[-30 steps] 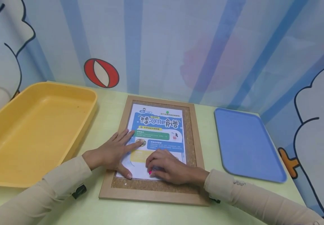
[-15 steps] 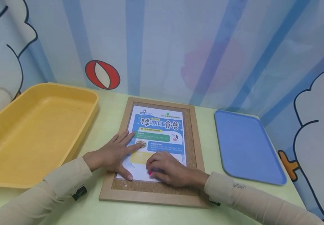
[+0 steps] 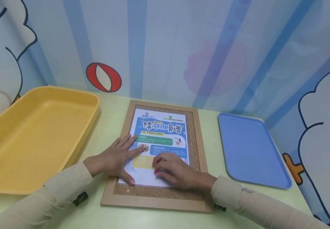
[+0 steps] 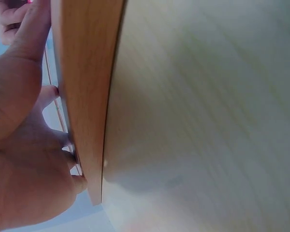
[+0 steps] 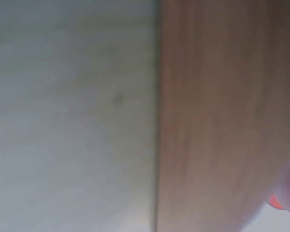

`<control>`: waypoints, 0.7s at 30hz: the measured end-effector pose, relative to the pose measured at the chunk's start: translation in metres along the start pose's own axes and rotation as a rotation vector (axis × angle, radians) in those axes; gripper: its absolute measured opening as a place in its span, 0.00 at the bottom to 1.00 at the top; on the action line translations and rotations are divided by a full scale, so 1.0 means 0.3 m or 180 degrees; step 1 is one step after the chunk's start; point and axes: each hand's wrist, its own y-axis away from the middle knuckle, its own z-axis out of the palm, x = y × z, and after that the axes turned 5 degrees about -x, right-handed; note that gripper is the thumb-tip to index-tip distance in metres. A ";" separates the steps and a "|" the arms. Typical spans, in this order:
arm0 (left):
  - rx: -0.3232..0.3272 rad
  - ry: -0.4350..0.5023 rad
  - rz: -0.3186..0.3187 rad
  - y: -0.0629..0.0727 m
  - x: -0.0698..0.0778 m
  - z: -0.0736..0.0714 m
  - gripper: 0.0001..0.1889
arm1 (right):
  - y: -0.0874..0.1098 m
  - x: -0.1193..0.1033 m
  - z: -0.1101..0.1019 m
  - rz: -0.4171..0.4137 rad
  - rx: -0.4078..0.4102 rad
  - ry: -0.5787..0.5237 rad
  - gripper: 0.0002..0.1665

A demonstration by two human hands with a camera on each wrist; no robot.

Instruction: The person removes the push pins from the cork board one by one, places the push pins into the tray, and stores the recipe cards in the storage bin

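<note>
A cork board in a wooden frame (image 3: 153, 202) lies on the pale green table, with a blue and white printed poster (image 3: 162, 128) on it. My left hand (image 3: 124, 152) lies flat on the poster's lower left, fingers straight and spread. My right hand (image 3: 161, 168) rests on the poster's lower edge with its fingers curled, pinching a small pink pin (image 3: 156, 172). The left wrist view shows the frame's wooden edge (image 4: 84, 96) beside my left hand's (image 4: 19, 145) palm. In the blurred right wrist view the frame (image 5: 217, 121) fills the right side, and a pink speck (image 5: 276, 201) shows at its lower corner.
A deep yellow tray (image 3: 94, 106) stands to the left of the board and holds nothing. A flat blue tray (image 3: 251, 149) lies to its right. A cartoon-printed backdrop (image 3: 165, 47) closes off the table (image 3: 110, 106) behind.
My right hand has slid a little to the right and up along the poster's lower part. The left hand stays flat where it was.
</note>
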 end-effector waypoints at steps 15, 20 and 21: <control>0.0088 0.0074 0.0012 0.009 0.000 0.007 0.62 | 0.133 0.078 -0.114 0.0647 0.0484 0.0099 0.03; 0.0113 0.0088 0.0036 0.007 0.003 0.003 0.63 | 0.186 0.111 -0.151 0.0657 0.0781 0.0247 0.04; 0.0115 0.0082 0.0041 0.006 0.004 0.002 0.63 | 0.197 0.117 -0.158 0.0663 0.0842 0.0286 0.04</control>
